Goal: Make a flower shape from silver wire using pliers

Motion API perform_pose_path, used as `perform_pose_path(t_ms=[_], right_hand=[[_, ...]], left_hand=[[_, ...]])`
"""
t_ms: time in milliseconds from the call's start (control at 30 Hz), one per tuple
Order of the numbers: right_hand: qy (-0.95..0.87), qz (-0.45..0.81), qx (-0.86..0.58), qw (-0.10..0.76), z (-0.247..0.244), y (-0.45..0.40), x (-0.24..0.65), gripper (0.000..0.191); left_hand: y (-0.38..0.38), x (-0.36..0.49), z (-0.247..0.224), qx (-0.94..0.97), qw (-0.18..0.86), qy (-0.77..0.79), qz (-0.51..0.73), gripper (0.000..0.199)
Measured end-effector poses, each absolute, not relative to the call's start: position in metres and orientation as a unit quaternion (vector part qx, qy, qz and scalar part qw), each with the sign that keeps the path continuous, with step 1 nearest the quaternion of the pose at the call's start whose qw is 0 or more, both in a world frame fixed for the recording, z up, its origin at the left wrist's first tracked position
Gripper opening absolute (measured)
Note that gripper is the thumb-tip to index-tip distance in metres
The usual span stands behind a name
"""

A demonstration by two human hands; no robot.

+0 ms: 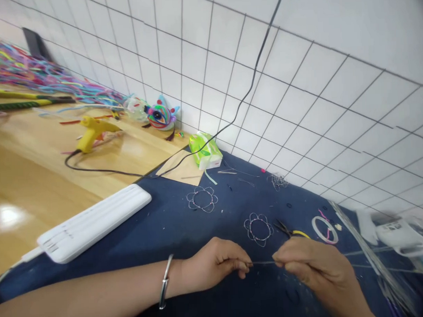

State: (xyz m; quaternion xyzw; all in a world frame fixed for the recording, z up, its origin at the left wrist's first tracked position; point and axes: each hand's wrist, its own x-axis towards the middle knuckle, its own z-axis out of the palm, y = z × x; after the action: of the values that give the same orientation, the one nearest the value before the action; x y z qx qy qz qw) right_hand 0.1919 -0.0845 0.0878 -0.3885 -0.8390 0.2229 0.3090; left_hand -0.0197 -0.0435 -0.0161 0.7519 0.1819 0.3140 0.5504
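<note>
A short stretch of thin wire point(264, 262) runs level between my two hands, low over the dark blue mat. My left hand point(222, 265), with a silver bangle on its wrist, pinches one part of it between thumb and fingers. Closed on the wire from the other side is my right hand point(315, 268). Just beyond the gap lies a flower-shaped wire frame point(247, 226) with looped petals. Dark-tipped pliers point(300, 233) with a yellow handle lie partly hidden behind my right hand. Another wire flower point(189, 202) rests farther back to the left.
A white oblong device point(96, 222) with a cable lies left. Behind it are a yellow glue gun point(89, 135) and a colourful heap of fuzzy stems point(56, 80). A green tissue pack point(206, 150) stands by the gridded wall. At right are a tape-like ring point(315, 226) and long wires point(369, 259).
</note>
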Motion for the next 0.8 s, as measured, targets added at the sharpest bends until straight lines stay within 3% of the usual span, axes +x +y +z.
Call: perform_pose_path(t_ms=[167,400,800], right_hand=[[-0.864,0.266,-0.337,0.262,0.106,-0.092,0.186,0.032],[-0.839,0.275,-0.344,0.320,0.101,-0.095,0.174,0.019],[-0.826,0.263,-0.346,0.358,0.095,-0.097,0.170,0.018]], left_hand=[[-0.049,-0.019,-0.008,0.805,0.474,0.144,0.328,0.022],[-0.054,-0.016,-0.009,0.830,0.433,0.144,0.321,0.021],[-0.057,-0.013,-0.014,0.841,0.410,0.166,0.311,0.017]])
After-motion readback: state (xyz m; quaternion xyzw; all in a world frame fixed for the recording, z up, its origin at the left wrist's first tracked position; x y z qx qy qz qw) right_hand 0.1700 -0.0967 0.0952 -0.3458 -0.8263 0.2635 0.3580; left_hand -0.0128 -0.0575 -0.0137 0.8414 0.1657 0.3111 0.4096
